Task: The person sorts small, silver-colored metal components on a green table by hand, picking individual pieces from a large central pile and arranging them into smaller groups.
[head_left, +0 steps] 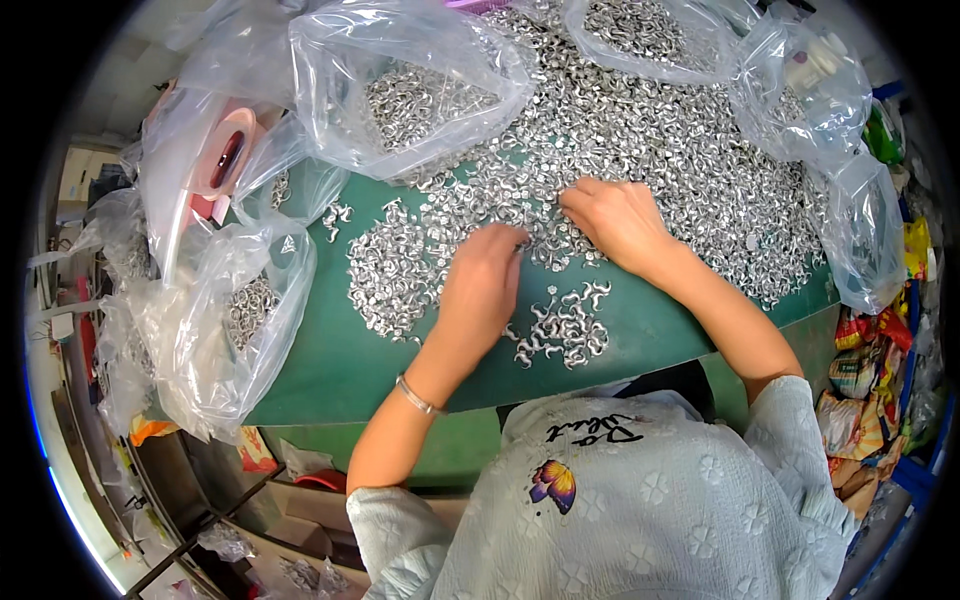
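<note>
A broad heap of small curved silver metal pieces [680, 150] covers much of the green tabletop [310, 370]. My left hand [483, 280] is closed, its thumb and fingers pinched together at the heap's near edge; what they hold, if anything, is too small to name. To its right, my right hand [620, 220] rests on the heap with curled fingers, and the fingertips are partly hidden among the pieces. Left of my left hand lies a separate round pile of the same pieces [385, 275]. A smaller scattered group of pieces [565, 330] sits nearer to me, between my forearms.
Clear plastic bags holding metal pieces stand at the back left [410, 100], the left edge [245, 310] and the back right [650, 40]. A pink plastic container [225, 150] is at the far left. Colourful packets [860, 400] fill the right side below the table.
</note>
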A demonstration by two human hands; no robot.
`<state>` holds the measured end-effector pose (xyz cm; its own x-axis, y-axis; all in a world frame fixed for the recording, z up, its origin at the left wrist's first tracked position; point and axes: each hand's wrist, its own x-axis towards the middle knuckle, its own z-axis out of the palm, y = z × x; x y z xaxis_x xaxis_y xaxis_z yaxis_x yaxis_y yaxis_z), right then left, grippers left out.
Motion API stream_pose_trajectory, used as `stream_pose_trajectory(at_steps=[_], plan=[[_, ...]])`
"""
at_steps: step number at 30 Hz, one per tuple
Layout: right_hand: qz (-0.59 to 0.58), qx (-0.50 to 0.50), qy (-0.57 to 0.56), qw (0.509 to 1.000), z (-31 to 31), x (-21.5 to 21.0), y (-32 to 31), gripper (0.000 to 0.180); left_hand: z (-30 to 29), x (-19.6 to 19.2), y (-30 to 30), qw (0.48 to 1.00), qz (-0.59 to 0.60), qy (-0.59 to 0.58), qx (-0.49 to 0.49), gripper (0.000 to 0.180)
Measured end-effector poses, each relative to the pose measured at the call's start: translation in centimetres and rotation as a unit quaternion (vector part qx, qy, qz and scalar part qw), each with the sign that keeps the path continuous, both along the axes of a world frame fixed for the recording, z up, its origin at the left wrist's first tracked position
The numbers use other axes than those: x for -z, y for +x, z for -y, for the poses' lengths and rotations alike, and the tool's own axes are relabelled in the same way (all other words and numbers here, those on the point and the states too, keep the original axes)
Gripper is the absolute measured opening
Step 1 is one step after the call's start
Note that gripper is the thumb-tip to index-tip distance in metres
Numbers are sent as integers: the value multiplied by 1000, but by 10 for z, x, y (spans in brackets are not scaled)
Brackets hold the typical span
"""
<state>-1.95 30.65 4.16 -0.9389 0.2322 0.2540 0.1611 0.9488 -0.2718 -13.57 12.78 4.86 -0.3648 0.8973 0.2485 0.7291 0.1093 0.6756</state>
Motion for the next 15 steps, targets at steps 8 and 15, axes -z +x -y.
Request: stream_pose_trajectory(at_steps=[8,15], plan=[[261,-62,-282,921,-3,-49,28,15,-44,17,-26,989,-128,-47,-62,24],[98,26,-195,976,1,-43,3,21,-31,13,-30,986,-148,-49,-62,20]])
